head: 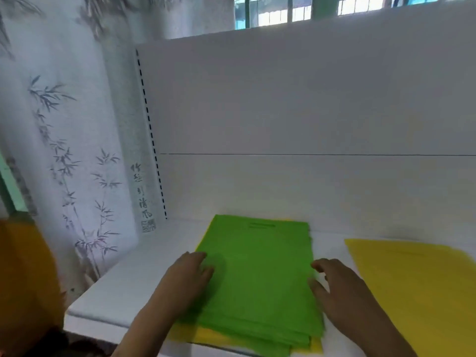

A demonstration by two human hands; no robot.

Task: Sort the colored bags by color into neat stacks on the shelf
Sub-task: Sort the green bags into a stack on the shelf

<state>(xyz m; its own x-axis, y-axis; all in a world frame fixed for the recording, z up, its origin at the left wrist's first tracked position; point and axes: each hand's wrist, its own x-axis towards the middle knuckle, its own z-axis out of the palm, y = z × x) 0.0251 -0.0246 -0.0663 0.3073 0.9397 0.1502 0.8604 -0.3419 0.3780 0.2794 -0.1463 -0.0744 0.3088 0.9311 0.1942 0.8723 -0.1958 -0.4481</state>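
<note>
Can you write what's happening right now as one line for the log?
left hand: flat on green bags | right hand: at stack's right edge | yellow bags: under green | yellow bag: apart, right | shelf

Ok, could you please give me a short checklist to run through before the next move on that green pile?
1. Green bags lie on the white shelf: ok.
2. Pile holds one colour only: not ok, a yellow bag shows under the green at the front edge.
3. Green bags squared up: not ok, their front edges are staggered.
4. Left hand flat on the pile's left edge: ok.
5. Right hand at the pile's right edge, fingers spread, gripping nothing: ok.
6. Separate yellow stack lies to the right, apart from the green pile: ok; how many bags it holds, cannot tell.
</note>
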